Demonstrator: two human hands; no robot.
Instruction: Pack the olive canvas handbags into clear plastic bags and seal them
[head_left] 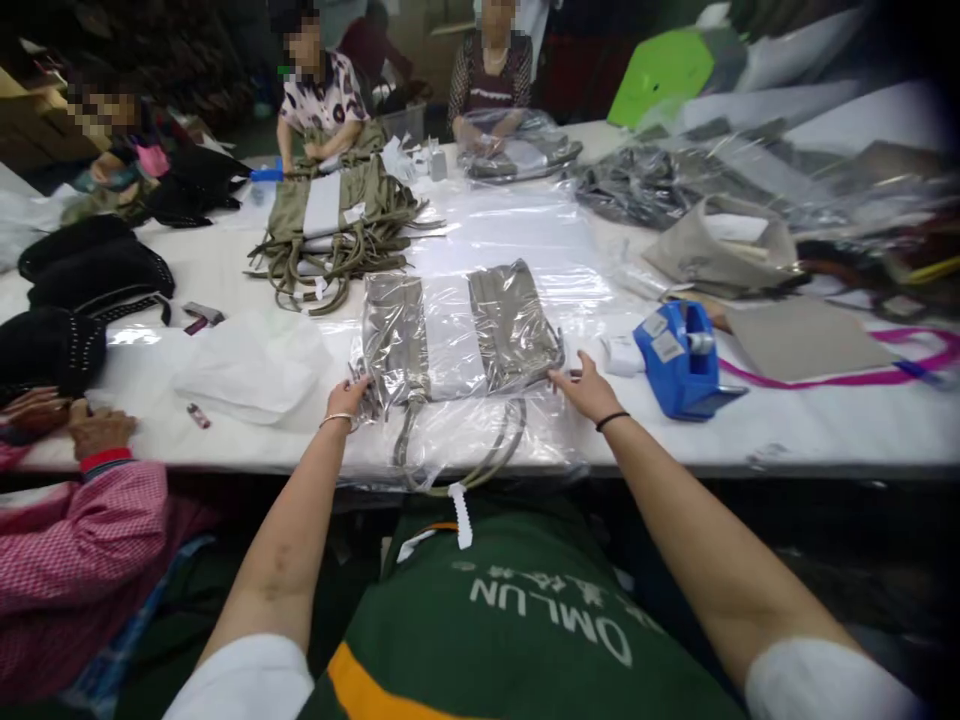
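Observation:
A folded olive-green bag (514, 325) with a white paper band (454, 340) round its middle lies inside a clear plastic bag (525, 430) in front of me. Its thin straps (506, 445) loop toward the table edge under the plastic. At the near left corner, my left hand (347, 400) is closed on the plastic bag's edge. My right hand (590, 392) touches the opposite corner with its thumb, the index finger stretched apart from it.
A blue tape dispenser (679, 360) stands right of my right hand. Stacked olive bags (337, 215) lie beyond, and white plastic (251, 365) lies to the left. A co-worker's hands (101, 430) rest at far left. Other people sit across the table (795, 430). Wrapped bags (660, 180) are piled back right.

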